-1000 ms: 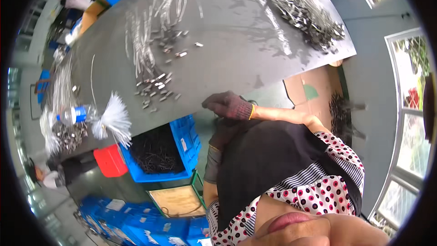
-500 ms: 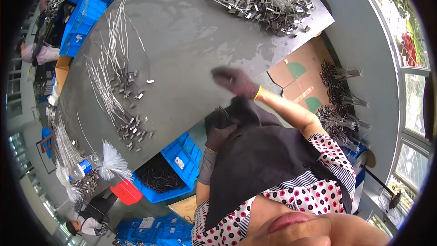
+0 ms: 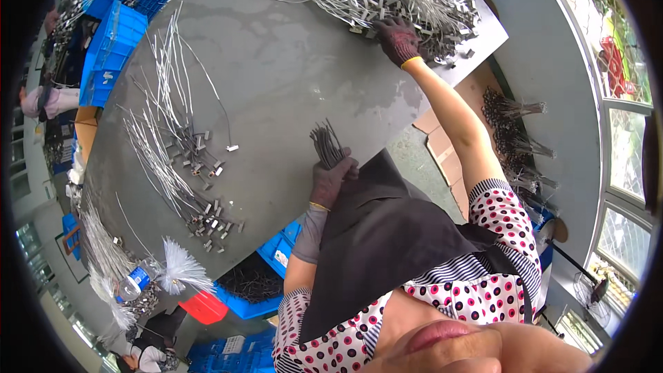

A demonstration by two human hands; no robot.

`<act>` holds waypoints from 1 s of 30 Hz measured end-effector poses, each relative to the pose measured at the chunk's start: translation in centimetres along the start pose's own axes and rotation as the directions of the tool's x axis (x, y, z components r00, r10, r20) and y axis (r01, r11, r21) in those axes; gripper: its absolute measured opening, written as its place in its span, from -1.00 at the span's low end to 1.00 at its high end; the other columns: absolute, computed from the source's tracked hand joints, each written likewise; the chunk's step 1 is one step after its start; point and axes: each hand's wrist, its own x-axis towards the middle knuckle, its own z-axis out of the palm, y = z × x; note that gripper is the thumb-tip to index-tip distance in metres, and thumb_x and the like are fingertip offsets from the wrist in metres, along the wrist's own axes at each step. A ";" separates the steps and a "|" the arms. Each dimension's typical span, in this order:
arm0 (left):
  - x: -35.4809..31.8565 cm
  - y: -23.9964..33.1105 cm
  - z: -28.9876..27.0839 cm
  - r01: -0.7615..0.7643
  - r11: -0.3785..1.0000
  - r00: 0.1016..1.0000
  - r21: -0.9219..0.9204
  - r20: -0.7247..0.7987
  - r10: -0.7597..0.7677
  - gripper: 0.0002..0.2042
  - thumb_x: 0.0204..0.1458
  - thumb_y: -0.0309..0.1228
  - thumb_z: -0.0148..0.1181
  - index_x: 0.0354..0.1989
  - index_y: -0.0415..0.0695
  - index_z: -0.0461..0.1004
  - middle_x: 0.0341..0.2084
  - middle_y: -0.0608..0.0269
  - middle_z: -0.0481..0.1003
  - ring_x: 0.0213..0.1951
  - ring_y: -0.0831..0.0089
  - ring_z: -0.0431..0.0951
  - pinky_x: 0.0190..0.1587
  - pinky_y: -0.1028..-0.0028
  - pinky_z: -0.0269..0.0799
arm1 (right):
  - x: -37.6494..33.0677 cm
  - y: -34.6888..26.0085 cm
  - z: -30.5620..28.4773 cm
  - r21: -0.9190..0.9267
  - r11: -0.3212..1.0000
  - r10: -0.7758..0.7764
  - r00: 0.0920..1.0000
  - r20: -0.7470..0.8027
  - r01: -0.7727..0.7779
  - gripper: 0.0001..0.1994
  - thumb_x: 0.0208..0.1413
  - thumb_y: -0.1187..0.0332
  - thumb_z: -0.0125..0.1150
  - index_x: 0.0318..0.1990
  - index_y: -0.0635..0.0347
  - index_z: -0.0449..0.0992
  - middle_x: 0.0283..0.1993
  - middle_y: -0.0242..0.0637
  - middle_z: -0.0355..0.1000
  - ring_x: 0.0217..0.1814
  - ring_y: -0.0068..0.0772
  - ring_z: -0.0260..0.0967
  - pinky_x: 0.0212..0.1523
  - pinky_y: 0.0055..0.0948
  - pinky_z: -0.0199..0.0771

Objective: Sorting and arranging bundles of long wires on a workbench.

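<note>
the right hand (image 3: pixel 397 38) has gone out to full stretch since half a second ago, when it was only partway across the grey table (image 3: pixel 290 62). now its dark glove lies flat on the big heap of wires (image 3: pixel 407 0) at the far right end, fingers spread into the tangle; whether anything is pinched yet i cannot tell. it looks like the reach for more stock has landed and the picking is about to start.

the left hand (image 3: pixel 330 179) has hardly moved. it sits at the near edge of the table, closed around a small bundle of dark rods (image 3: pixel 326 144) that fan upward out of the fist.

the far heap is thin silvery wire, each strand ending in a small square metal block, all knotted into one glinting mass. a looser spread of the same wires (image 3: pixel 173 138) lies across the left half of the table, laid in rough long arcs with their metal ends gathered toward the near edge. the table top itself is dull, smooth, faintly stained.

below the near edge sits a blue plastic crate (image 3: pixel 259 283) holding dark stuff, a red bin (image 3: pixel 205 307) beside it. flattened cardboard (image 3: pixel 442 145) lies on the floor to the right, with dark tied bundles (image 3: pixel 514 131) piled just beyond it.
</note>
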 end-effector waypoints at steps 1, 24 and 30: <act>0.3 1.3 0.0 0.021 0.999 1.000 -0.049 0.003 -0.021 -0.66 0.04 -0.48 0.29 -0.03 -0.38 0.48 -0.39 0.07 0.59 -0.40 0.34 0.63 -0.33 0.37 0.64 | 0.0 0.6 0.7 -0.012 1.000 0.003 1.000 -0.029 -0.003 -0.72 0.03 0.31 0.16 -0.06 -0.09 0.54 -0.02 -0.28 0.50 0.12 -0.09 0.36 0.13 -0.04 0.23; 16.6 3.9 10.1 0.122 0.821 0.984 -0.559 0.176 -0.026 -0.85 0.11 -0.48 0.22 -0.16 -0.19 0.49 -0.29 0.09 0.57 -0.26 0.17 0.62 -0.08 0.05 0.61 | -21.7 -4.5 -10.7 0.855 0.193 -0.009 0.870 0.492 -0.482 -0.67 0.35 0.25 0.05 0.15 0.18 0.51 -0.54 -0.48 0.30 -0.52 -0.67 0.21 -0.46 -0.54 0.35; 19.2 3.4 10.1 0.099 0.737 0.992 -0.669 0.121 -0.023 -0.90 0.10 -0.49 0.22 -0.24 -0.19 0.50 -0.35 0.11 0.57 -0.29 0.13 0.60 -0.02 -0.13 0.53 | -35.5 -2.0 -11.9 0.367 0.141 0.225 0.391 0.893 -0.919 -0.72 0.28 0.26 0.03 -0.14 0.26 0.60 -0.56 -0.25 0.42 -0.52 -0.54 0.32 -0.42 -0.44 0.38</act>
